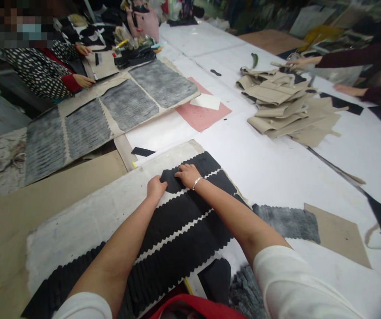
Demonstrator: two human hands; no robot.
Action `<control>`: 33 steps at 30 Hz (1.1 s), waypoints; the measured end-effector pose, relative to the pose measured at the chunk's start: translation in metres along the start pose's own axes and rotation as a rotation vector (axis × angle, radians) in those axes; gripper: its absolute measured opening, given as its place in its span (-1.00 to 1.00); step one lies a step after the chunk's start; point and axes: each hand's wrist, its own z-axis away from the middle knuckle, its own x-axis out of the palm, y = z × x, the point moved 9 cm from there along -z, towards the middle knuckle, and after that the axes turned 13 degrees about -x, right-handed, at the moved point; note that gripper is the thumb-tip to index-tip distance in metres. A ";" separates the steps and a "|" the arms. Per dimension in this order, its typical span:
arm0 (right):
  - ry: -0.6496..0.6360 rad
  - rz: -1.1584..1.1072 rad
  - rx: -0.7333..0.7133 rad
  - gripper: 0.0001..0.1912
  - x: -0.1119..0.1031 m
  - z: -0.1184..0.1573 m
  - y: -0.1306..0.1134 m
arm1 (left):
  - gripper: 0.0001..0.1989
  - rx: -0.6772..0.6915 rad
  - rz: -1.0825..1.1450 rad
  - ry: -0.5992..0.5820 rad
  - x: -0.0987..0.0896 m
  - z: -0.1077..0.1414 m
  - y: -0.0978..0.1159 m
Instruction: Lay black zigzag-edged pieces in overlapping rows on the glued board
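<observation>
A pale board (pixel 87 221) lies at a slant before me, with rows of black scalloped-edge pieces (pixel 180 212) laid across it, overlapping each other. My left hand (pixel 157 188) is closed, pinching the left end of a black piece (pixel 170 180) in the top row. Close by on the right, my right hand (pixel 187 176), with a bracelet at its wrist, has its fingers curled down on that same piece. The material looks like thin fabric or leather; I cannot tell which.
Another board (pixel 112 128) with grey-dusted panels lies beyond, near a co-worker in a dotted sleeve (pixel 37 66). Beige folded pieces (pixel 286 102) are heaped at right, by another person's hand (pixel 305 62). A pink sheet (pixel 203 115) and a grey scalloped strip (pixel 286 221) lie on the white table (pixel 259 168).
</observation>
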 end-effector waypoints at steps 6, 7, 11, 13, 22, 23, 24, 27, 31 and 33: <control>-0.008 0.084 -0.072 -0.71 -0.005 -0.001 -0.008 | -0.71 -0.013 0.002 0.001 -0.001 0.000 -0.005; -0.007 0.097 -0.083 -0.71 -0.006 -0.002 -0.010 | -0.72 -0.016 0.005 0.000 -0.001 0.000 -0.006; 0.004 0.121 -0.110 -0.71 -0.008 -0.002 -0.014 | -0.72 -0.037 0.029 -0.009 -0.002 0.000 -0.009; -0.003 0.102 -0.084 -0.71 -0.006 -0.003 -0.011 | -0.73 -0.046 0.044 -0.020 -0.001 0.000 -0.010; 0.003 -0.017 0.070 -0.70 0.000 -0.003 0.002 | -0.73 -0.042 0.078 -0.012 -0.001 0.000 -0.010; 0.007 -0.014 0.073 -0.70 -0.001 -0.003 0.002 | -0.73 -0.044 0.085 -0.013 -0.002 0.000 -0.012; 0.011 -0.010 0.076 -0.71 -0.001 -0.003 0.001 | -0.73 -0.047 0.093 -0.014 -0.002 0.000 -0.013; 0.020 0.002 0.085 -0.72 -0.001 -0.004 -0.002 | -0.72 -0.064 0.108 -0.011 -0.003 0.000 -0.018; 0.021 0.013 0.086 -0.72 0.000 -0.005 -0.003 | -0.70 -0.077 0.105 -0.014 -0.005 0.001 -0.023; 0.024 0.013 0.086 -0.73 0.001 -0.006 -0.003 | -0.70 -0.066 0.103 -0.011 -0.005 0.002 -0.023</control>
